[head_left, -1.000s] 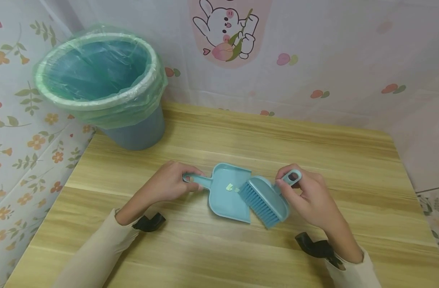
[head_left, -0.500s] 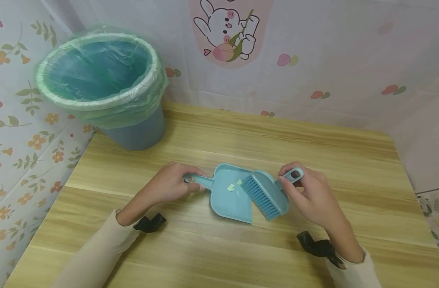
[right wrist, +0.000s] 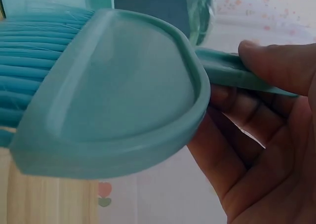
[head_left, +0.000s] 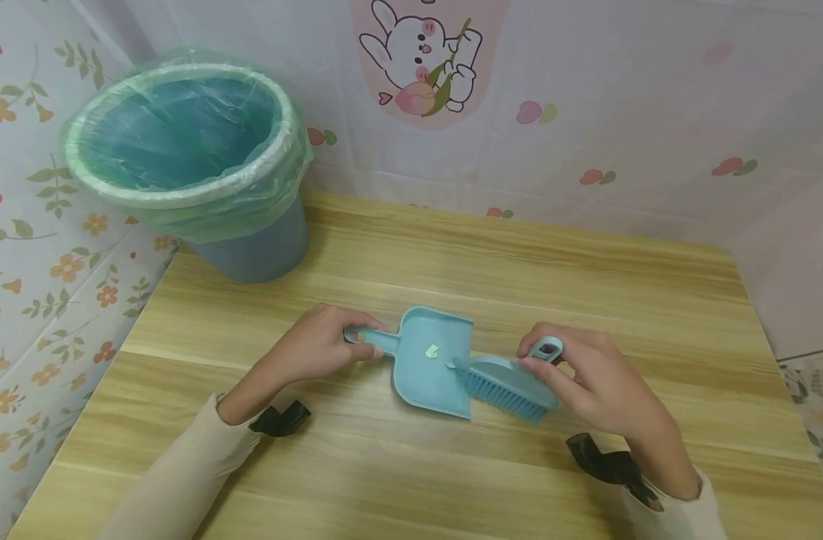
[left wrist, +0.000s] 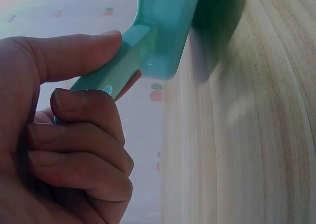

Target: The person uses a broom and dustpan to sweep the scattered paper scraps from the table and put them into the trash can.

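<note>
My left hand (head_left: 323,341) grips the handle of a light-blue dustpan (head_left: 428,386) at the middle of the table, its open lip to the right. In the left wrist view, thumb and fingers pinch the dustpan's handle (left wrist: 116,63), the other fingers curled. Pale green scraps (head_left: 431,351) lie in the pan, one small scrap (head_left: 451,365) close to the bristles. My right hand (head_left: 596,386) holds a matching hand brush (head_left: 515,379) by its short handle. The bristles' left end reaches over the pan's lip. In the right wrist view the brush head (right wrist: 133,86) hides most of the pan.
A blue bin (head_left: 265,247) lined with a green plastic bag (head_left: 232,195) stands at the table's back left corner. Printed cloth (head_left: 620,97) hangs behind the wooden table (head_left: 384,480) and along its left side. Black wrist mounts sit on both sleeves.
The brush swings up, then back down and slightly right, its head now lying flatter. A small scrap in the pan shifts toward the lip. The left hand and dustpan stay nearly still.
</note>
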Action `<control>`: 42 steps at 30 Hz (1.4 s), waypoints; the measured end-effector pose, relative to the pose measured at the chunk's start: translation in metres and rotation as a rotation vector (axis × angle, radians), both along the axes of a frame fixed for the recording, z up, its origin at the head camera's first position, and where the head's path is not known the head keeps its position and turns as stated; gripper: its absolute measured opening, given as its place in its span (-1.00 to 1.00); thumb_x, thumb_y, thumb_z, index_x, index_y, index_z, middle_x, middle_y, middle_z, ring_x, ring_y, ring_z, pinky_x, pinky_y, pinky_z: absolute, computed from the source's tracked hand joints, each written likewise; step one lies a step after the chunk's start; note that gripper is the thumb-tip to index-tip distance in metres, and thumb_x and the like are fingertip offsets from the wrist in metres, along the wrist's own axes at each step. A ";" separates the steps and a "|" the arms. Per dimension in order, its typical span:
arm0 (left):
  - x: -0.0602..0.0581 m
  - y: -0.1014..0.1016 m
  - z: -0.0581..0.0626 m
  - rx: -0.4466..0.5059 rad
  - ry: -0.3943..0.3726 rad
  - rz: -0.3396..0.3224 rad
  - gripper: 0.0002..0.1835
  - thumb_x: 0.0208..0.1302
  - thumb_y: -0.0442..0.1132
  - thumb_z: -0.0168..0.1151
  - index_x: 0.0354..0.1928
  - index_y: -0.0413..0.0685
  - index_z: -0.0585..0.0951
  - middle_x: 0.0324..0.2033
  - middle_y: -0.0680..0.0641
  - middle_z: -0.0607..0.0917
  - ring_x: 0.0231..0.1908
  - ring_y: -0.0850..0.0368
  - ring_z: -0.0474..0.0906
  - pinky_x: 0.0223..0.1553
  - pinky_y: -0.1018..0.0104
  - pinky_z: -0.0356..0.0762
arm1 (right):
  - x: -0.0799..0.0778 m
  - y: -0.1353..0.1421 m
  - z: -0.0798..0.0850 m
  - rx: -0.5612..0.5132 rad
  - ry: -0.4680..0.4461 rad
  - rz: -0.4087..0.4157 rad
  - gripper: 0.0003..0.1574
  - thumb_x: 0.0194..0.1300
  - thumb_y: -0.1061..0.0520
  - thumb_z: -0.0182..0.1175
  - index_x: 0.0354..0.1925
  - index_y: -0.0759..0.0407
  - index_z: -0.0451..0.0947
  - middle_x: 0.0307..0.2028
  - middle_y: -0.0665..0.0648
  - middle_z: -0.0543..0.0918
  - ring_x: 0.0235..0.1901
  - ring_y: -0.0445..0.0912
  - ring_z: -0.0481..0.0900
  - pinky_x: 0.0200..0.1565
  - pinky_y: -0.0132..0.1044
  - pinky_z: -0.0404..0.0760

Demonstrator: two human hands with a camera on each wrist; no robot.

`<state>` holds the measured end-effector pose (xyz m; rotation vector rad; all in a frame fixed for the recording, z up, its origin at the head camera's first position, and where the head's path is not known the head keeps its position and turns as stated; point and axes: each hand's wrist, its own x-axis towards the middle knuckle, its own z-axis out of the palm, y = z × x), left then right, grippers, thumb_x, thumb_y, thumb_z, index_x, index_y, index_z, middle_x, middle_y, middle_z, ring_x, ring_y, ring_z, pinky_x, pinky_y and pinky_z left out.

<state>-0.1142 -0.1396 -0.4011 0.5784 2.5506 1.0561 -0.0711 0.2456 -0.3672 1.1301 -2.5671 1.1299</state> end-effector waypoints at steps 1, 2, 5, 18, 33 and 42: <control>0.000 0.000 0.000 -0.001 -0.001 0.001 -0.69 0.31 -0.17 0.56 0.06 -0.05 0.88 -0.44 0.17 0.69 -0.52 0.20 0.38 -0.40 0.24 0.37 | 0.000 0.000 0.000 0.001 -0.005 -0.003 -0.66 0.39 0.43 0.35 -0.07 0.01 0.67 -0.24 -0.15 0.68 -0.36 -0.29 0.55 -0.36 -0.46 0.54; 0.000 0.000 0.000 -0.001 -0.003 0.002 -0.69 0.31 -0.17 0.56 0.06 -0.05 0.88 -0.45 0.17 0.69 -0.52 0.20 0.38 -0.40 0.24 0.37 | 0.000 0.001 0.000 0.001 -0.006 -0.008 -0.66 0.38 0.44 0.35 -0.07 0.02 0.67 -0.25 -0.14 0.68 -0.37 -0.29 0.54 -0.37 -0.46 0.54; 0.000 0.000 -0.001 0.000 -0.010 0.004 -0.69 0.31 -0.17 0.56 0.06 -0.05 0.87 -0.44 0.16 0.69 -0.52 0.20 0.38 -0.40 0.24 0.38 | 0.000 0.002 0.002 0.006 -0.002 -0.043 -0.64 0.34 0.46 0.36 -0.08 0.05 0.66 -0.27 -0.14 0.68 -0.39 -0.29 0.54 -0.40 -0.46 0.54; 0.000 -0.001 -0.001 0.008 -0.012 0.006 -0.69 0.32 -0.17 0.57 0.06 -0.06 0.87 -0.39 0.15 0.73 -0.51 0.19 0.38 -0.39 0.23 0.38 | -0.004 0.003 0.002 0.053 0.073 -0.161 -0.78 0.40 0.41 0.32 -0.13 0.12 0.64 -0.33 -0.14 0.68 -0.42 -0.30 0.62 -0.40 -0.47 0.60; 0.000 0.001 -0.001 0.009 -0.012 0.002 -0.69 0.32 -0.16 0.57 0.06 -0.05 0.87 -0.34 0.14 0.75 -0.50 0.19 0.38 -0.39 0.24 0.38 | -0.002 -0.005 -0.002 0.108 0.162 -0.231 -0.88 0.40 0.34 0.31 -0.12 0.20 0.63 -0.34 -0.04 0.74 -0.43 -0.20 0.75 -0.42 -0.38 0.71; 0.000 0.002 0.000 0.007 -0.018 -0.001 -0.69 0.32 -0.17 0.57 0.06 -0.06 0.87 -0.47 0.16 0.66 -0.54 0.22 0.34 -0.42 0.26 0.34 | 0.000 -0.015 -0.003 0.176 0.302 -0.220 -0.55 0.74 -0.07 -0.04 -0.16 0.21 0.59 -0.41 0.00 0.69 -0.56 -0.28 0.60 -0.58 -0.43 0.49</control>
